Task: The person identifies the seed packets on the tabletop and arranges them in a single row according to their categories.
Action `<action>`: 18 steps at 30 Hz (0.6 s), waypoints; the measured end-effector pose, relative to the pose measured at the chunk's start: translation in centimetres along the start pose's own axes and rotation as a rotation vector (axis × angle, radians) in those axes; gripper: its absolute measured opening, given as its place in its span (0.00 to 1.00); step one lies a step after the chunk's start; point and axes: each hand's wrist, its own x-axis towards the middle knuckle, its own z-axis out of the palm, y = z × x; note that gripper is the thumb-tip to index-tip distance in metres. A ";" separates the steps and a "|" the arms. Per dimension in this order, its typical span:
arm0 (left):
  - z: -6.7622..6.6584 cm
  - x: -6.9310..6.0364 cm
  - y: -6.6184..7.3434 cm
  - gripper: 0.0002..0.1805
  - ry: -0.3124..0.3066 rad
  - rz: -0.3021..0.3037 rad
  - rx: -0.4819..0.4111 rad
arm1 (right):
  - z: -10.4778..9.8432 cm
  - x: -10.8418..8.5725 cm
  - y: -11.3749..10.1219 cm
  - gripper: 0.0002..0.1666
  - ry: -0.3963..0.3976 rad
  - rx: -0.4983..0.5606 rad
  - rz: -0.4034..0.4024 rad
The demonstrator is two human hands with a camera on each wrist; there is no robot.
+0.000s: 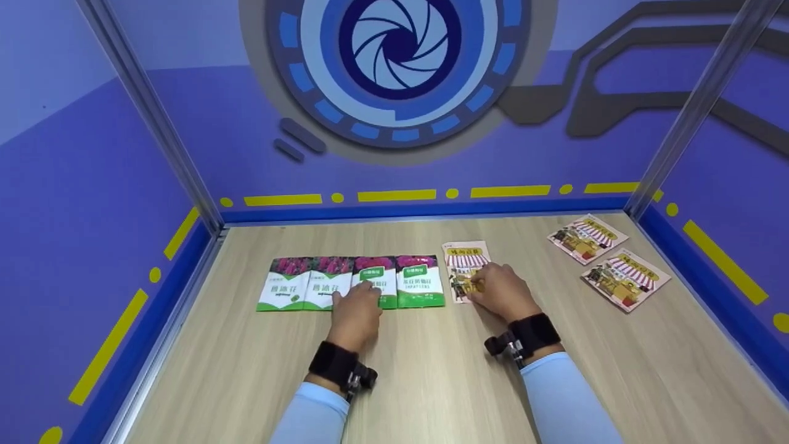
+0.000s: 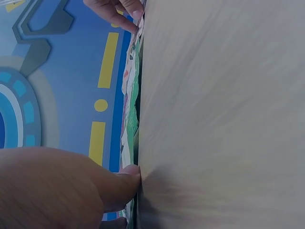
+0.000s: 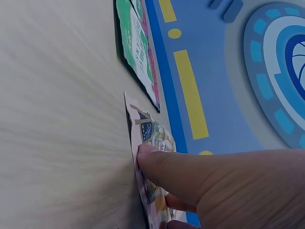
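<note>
- Wood-grain table (image 1: 425,382) beneath you!
- Four flower-seed packets (image 1: 345,268) edge to edge.
- Your left hand (image 1: 356,314), fingers relaxed, touches the middle two.
- Your right hand (image 1: 504,293), fingers curled, pinches…
- One striped-awning packet (image 1: 461,272), just right of that row!

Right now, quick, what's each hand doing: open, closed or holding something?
Left hand: touching the row of green-and-white packets; grip can't be told.
Right hand: touching the striped packet beside that row; grip can't be told.

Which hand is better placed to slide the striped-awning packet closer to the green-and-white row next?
Probably the right hand: it touches that striped-awning packet, while the left hand is on the green-and-white row.
</note>
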 end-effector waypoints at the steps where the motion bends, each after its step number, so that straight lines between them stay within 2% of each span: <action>1: 0.0 0.0 0.0 0.23 0.003 0.002 0.002 | 0.0 0.0 -0.1 0.23 0.001 -0.002 -0.004; 11: 0.1 0.1 0.0 0.23 0.002 -0.003 -0.005 | 0.5 -0.3 -0.9 0.22 0.017 -0.022 -0.058; 18: 0.2 0.0 -0.1 0.23 0.012 0.008 -0.005 | 0.4 -0.5 -1.1 0.21 0.026 -0.047 -0.063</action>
